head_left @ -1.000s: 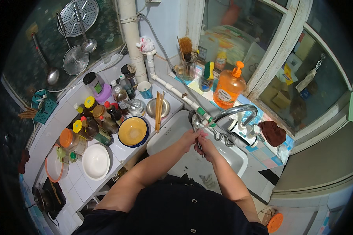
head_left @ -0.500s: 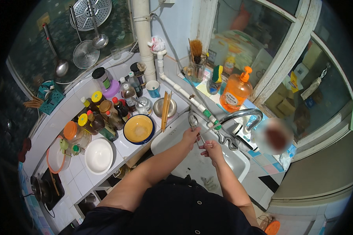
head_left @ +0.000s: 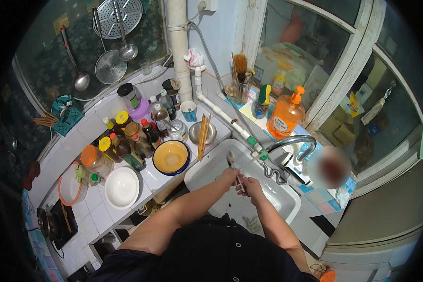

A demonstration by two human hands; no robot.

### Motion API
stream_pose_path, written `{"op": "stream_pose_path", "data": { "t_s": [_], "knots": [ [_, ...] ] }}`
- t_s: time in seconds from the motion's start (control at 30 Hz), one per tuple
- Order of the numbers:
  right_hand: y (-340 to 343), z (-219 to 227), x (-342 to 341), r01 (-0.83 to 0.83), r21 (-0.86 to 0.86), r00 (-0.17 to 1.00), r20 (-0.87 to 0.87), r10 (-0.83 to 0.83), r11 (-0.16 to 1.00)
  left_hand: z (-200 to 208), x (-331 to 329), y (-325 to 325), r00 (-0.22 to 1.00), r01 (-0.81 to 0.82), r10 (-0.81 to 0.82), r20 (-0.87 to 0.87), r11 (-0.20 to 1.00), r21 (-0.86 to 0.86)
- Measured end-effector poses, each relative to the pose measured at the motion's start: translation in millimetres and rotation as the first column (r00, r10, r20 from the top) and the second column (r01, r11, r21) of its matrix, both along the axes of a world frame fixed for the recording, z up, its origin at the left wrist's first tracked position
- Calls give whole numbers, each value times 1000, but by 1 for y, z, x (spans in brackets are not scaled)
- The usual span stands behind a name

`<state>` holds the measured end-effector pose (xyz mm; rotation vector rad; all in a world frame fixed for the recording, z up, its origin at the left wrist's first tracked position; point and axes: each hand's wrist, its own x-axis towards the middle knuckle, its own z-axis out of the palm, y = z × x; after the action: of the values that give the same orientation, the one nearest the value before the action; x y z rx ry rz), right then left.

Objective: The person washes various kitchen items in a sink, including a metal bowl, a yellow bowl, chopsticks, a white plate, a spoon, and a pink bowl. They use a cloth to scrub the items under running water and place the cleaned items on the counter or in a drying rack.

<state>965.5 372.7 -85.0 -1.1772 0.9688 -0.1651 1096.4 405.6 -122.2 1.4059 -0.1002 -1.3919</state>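
Over the white sink (head_left: 210, 155), my two hands are close together. My left hand (head_left: 229, 177) is closed around a metal spoon (head_left: 231, 159), whose bowl points away from me. Beside it, my right hand (head_left: 253, 188) has its fingers closed at the handle end, nearer to me. Whether more than one spoon is in the bunch, I cannot tell. A pale streak like running water slants from the chrome faucet (head_left: 293, 139) toward the spoon and my left hand. Part of the handle is hidden by my fingers.
Wooden chopsticks (head_left: 204, 136) lie across a metal bowl (head_left: 196, 133) left of the sink. A yellow bowl (head_left: 171, 156), a white bowl (head_left: 122, 187) and several bottles and jars crowd the counter. An orange pump bottle (head_left: 285, 117) stands behind the faucet.
The spoon has come slightly nearer to me, and my right hand has drawn closer to my left. The whole view has shifted a little. Both hands keep their hold.
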Motion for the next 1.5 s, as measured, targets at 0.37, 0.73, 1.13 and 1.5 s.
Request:
{"op": "stream_pose_path", "data": {
  "t_s": [0.37, 0.73, 1.13, 1.5],
  "knots": [
    [-24, -33, 3, 324, 158, 920, 177, -350, 933, 21, 4, 27, 892, 425, -421, -166, 905, -11],
    [-28, -21, -5, 282, 105, 903, 308, -301, 954, 25, -20, 24, 831, 551, -550, 75, 834, 8],
    [-36, -7, 8, 85, -93, 972, 227, -62, 992, 19, -9, -2, 985, 165, -172, 1, 945, -282],
    [-13, 1, 12, 23, 94, 979, 198, -41, 995, 23, -8, -13, 997, -32, 21, -79, 991, -134]
  ]
}}
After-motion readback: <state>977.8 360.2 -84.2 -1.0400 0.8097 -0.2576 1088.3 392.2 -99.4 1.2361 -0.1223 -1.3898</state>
